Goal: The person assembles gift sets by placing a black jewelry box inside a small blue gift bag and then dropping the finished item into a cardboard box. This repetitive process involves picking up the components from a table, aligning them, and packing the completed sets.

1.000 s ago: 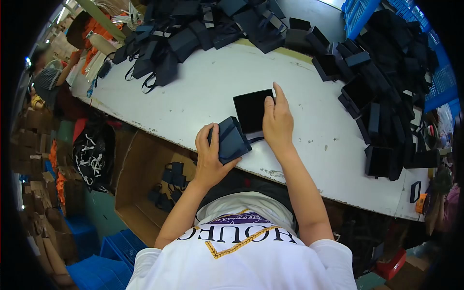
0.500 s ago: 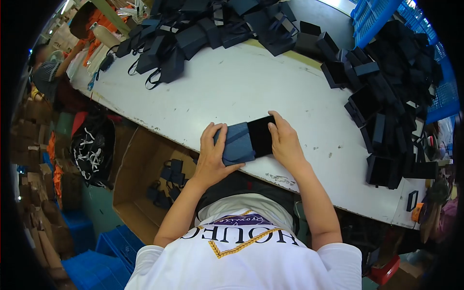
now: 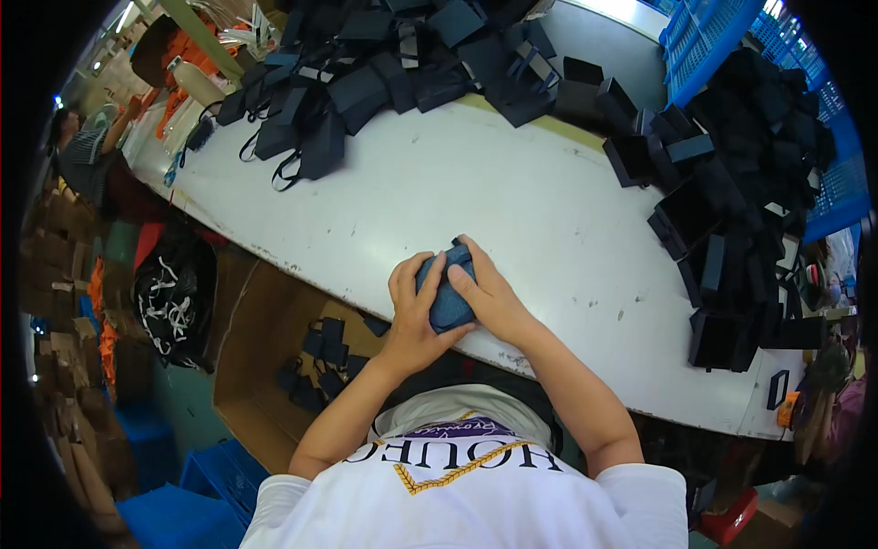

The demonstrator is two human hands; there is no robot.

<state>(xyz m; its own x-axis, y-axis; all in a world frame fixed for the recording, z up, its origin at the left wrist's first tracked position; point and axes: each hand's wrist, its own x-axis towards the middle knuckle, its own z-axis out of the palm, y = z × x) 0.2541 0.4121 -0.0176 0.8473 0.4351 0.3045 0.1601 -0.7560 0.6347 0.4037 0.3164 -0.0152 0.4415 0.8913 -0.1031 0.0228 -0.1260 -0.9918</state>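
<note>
A small dark-blue drawer box (image 3: 450,309) is clasped between my two hands over the front edge of the white table. My left hand (image 3: 412,316) wraps its left side, with the thumb along the near end. My right hand (image 3: 497,297) presses from the right, its fingers around the far end and its thumb on top. A dark bit shows at the far end beside the right fingertips. The fingers hide much of the box.
Dark gift boxes with ribbon loops (image 3: 322,146) are heaped along the table's (image 3: 393,197) back. Open black boxes (image 3: 722,339) pile up at the right, beside blue plastic crates (image 3: 700,50). Below left, a cardboard carton (image 3: 251,366) holds several small dark boxes. Another person (image 3: 84,156) is at far left.
The black inner part that stuck out to the right of the blue sleeve no longer shows. My right hand has moved left, closer to my left hand, and the box has turned.
</note>
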